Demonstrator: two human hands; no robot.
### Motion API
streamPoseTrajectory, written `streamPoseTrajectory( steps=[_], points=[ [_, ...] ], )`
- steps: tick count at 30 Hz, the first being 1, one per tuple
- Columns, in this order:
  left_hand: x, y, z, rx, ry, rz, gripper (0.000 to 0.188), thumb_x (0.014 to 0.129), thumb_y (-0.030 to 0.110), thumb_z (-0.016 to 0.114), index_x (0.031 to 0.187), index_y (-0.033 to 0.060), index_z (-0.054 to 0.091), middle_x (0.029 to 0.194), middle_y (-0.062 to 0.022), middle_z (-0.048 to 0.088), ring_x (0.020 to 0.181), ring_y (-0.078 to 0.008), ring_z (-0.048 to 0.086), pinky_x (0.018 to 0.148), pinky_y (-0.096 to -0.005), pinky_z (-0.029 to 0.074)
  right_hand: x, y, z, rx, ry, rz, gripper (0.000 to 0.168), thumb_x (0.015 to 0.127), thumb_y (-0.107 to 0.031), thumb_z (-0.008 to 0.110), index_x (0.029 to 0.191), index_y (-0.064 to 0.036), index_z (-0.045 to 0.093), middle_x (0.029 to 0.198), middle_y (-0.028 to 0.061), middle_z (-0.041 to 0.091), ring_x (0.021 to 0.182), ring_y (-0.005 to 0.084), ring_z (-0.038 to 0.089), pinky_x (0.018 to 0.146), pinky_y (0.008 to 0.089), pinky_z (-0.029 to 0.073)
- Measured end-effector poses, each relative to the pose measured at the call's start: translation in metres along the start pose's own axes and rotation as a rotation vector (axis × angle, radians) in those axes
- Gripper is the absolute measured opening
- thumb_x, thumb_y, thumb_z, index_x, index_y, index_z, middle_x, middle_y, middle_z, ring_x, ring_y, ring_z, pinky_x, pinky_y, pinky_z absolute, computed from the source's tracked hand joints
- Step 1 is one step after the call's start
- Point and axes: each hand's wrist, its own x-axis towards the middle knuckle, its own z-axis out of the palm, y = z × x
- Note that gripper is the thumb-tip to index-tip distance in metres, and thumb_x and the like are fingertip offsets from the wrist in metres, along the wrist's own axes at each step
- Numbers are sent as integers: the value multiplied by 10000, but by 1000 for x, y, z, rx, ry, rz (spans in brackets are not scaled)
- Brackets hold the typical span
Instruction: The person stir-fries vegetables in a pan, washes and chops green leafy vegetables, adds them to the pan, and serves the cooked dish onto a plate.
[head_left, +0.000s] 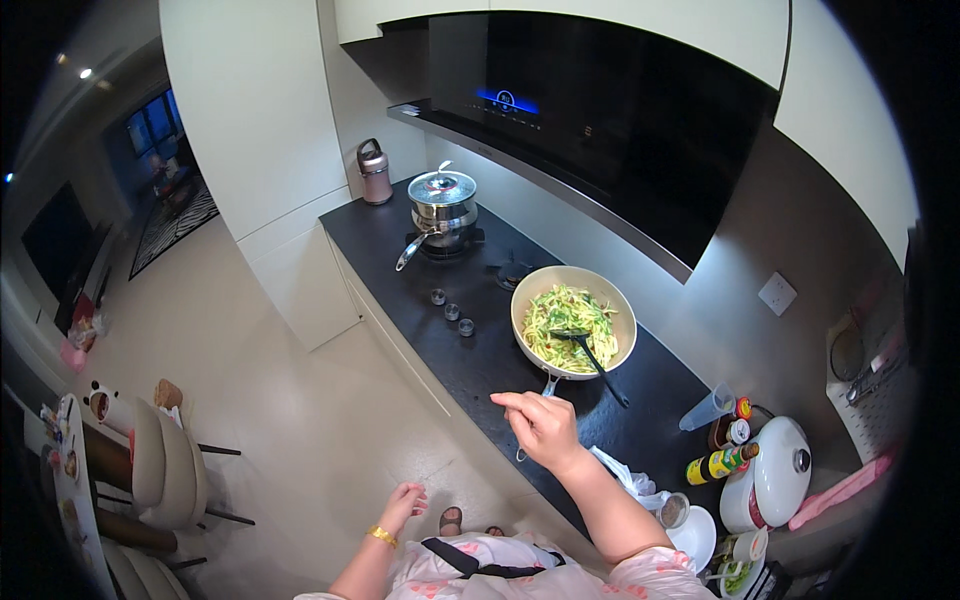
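My right hand (541, 427) is above the handle of a cream-coloured wok (624, 330), fingers curled and index finger pointing left. It hides part of the handle, and I cannot tell whether it grips it. Inside the wok lie shredded green and pale yellow vegetables (551, 311) with small red bits. A black spatula (592, 356) rests on them, its handle leaning over the near right rim. My left hand (405, 502) hangs over the floor beside the counter, fingers loosely bent, with nothing visible in it. A gold-coloured bracelet (382, 535) circles that wrist.
A lidded steel pot (444, 210) stands on the far burner, near three stove knobs (451, 312). Sauce bottles (721, 463), a white lidded cooker (769, 472), a spice jar (673, 511) and a white bowl (694, 536) crowd the right. The range hood (570, 142) overhangs the counter.
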Motion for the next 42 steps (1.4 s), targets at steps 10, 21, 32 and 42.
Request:
streamPoseTrajectory(
  steps=[10, 21, 32, 42],
  points=[
    [10, -163, -77, 48, 390, -83, 266, 826, 48, 603, 1087, 37, 559, 1055, -136, 603, 774, -217, 633, 595, -313, 532, 14, 20, 1, -26, -109, -102, 67, 791, -45, 671, 853, -63, 650, 733, 68, 606, 590, 220, 591, 535, 302, 471],
    [-105, -410, -170, 261, 292, -680, 253, 806, 249, 599, 938, 76, 729, 766, -156, 681, 601, -221, 625, 534, -339, 500, 35, 14, 71, 96, -675, -176, 309, 782, 3, 563, 1078, -72, 612, 1270, 145, 488, 1030, 290, 592, 873, 399, 493],
    [-65, -396, -208, 314, 322, -474, 277, 832, 235, 585, 967, 27, 710, 803, -129, 683, 670, -214, 636, 577, -341, 507, 59, 20, 201, 118, -1230, -164, 225, 904, -205, 566, 1057, -60, 646, 1068, 129, 630, 997, 324, 610, 865, 409, 495],
    [30, -244, -383, -390, 741, -480, 220, 914, 155, 516, 1107, 73, 582, 812, -67, 637, 631, -172, 598, 527, -322, 483, 70, 135, 462, -43, -1109, 233, 291, 868, -283, 650, 1098, -104, 657, 1363, 253, 444, 1275, 382, 425, 1038, 417, 395]
  ],
)
